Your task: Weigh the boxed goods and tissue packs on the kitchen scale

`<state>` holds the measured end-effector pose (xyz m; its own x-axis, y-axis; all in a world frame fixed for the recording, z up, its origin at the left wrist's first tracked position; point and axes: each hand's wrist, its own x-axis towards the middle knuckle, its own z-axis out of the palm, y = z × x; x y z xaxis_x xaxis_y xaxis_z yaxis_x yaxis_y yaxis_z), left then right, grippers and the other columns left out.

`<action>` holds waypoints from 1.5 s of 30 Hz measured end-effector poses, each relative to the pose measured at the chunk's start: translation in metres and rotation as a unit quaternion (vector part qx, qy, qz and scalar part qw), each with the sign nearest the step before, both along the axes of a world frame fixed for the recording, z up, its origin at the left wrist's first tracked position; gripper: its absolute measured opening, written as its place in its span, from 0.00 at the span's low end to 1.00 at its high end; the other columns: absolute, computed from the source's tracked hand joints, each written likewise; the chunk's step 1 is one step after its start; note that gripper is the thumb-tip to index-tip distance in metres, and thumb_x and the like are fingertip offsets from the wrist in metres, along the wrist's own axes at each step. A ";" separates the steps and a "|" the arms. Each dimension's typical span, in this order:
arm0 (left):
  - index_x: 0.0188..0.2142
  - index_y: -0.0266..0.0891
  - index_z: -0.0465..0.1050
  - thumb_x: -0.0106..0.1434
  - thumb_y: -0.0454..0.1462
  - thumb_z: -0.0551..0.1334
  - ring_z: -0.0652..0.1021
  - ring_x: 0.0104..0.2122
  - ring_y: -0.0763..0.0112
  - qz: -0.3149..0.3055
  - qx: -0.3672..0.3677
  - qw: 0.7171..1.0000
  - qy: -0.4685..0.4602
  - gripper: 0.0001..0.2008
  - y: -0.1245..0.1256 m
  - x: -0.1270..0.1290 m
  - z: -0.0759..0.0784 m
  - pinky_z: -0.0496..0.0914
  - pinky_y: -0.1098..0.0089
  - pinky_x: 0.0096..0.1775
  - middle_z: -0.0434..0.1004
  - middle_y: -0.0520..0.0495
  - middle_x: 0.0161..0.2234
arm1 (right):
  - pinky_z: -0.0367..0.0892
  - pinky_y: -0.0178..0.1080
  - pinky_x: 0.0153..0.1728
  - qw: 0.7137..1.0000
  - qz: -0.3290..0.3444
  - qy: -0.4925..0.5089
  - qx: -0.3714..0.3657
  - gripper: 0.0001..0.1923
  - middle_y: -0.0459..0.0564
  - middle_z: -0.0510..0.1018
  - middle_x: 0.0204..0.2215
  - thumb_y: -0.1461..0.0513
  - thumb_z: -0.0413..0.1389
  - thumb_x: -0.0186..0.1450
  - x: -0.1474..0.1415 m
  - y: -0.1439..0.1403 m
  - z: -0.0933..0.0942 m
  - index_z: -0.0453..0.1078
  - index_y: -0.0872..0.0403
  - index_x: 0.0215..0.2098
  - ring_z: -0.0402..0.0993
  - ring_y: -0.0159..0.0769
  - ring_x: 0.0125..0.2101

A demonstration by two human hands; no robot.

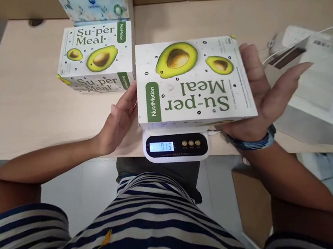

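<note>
Both hands (120,115) flank avocado box (195,80) on scale (176,147); second box (96,55) behind.

Left hand (119,121) and right hand (260,96) open, palms inward.

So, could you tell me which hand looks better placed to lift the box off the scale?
Probably the right hand: its palm lies flat against the box on the scale. The left hand only touches the near corner.

White box (195,80) w/ green avocados, white scale (176,146) w/ black panel, navy-white striped shirt (155,226).
</note>
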<state>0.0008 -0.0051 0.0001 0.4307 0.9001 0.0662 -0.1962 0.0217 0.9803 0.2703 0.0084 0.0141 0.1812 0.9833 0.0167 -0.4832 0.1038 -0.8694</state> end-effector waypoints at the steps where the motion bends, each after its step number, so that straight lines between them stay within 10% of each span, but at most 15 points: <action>1: 0.73 0.55 0.67 0.73 0.67 0.51 0.44 0.82 0.46 0.002 0.000 1.000 -0.001 0.38 0.000 0.000 0.000 0.46 0.44 0.82 0.52 0.61 0.81 | 0.58 0.62 0.79 1.000 0.002 -0.008 0.017 0.33 0.35 0.74 0.70 0.32 0.61 0.62 -0.001 0.001 -0.002 0.77 0.39 0.56 0.44 0.48 0.82; 4: 0.73 0.57 0.66 0.73 0.67 0.51 0.44 0.82 0.49 -0.014 0.021 1.000 -0.001 0.38 0.000 -0.001 0.000 0.46 0.45 0.82 0.51 0.62 0.81 | 0.54 0.62 0.80 0.998 0.005 -0.052 0.029 0.32 0.35 0.71 0.73 0.35 0.48 0.73 -0.002 0.003 -0.005 0.72 0.41 0.64 0.41 0.43 0.83; 12: 0.72 0.59 0.67 0.71 0.69 0.54 0.43 0.82 0.50 -0.017 0.003 1.000 -0.006 0.38 0.002 -0.004 -0.002 0.43 0.45 0.82 0.51 0.63 0.81 | 0.45 0.62 0.84 0.985 0.059 -0.164 -0.008 0.43 0.26 0.73 0.70 0.24 0.55 0.54 0.002 0.004 0.002 0.70 0.25 0.63 0.34 0.43 0.83; 34: 0.69 0.58 0.70 0.71 0.58 0.62 0.45 0.82 0.48 -0.035 -0.029 0.999 -0.019 0.30 0.008 -0.008 -0.002 0.50 0.43 0.81 0.61 0.61 0.78 | 0.53 0.59 0.81 0.986 0.055 -0.155 0.020 0.40 0.33 0.71 0.73 0.26 0.51 0.58 0.001 0.009 -0.005 0.75 0.34 0.58 0.33 0.43 0.83; 45: 0.69 0.59 0.71 0.70 0.70 0.52 0.39 0.82 0.50 -0.005 -0.038 0.999 -0.012 0.37 0.005 -0.006 -0.001 0.46 0.41 0.81 0.61 0.62 0.78 | 0.46 0.48 0.81 0.973 0.053 -0.220 -0.046 0.45 0.32 0.75 0.70 0.28 0.44 0.60 0.005 0.009 0.005 0.77 0.39 0.62 0.30 0.36 0.83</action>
<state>-0.0052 -0.0002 -0.0006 0.4384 0.8988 0.0078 -0.2190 0.0984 0.9708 0.2752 0.0178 0.0192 0.0743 0.9971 -0.0181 -0.0649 -0.0133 -0.9978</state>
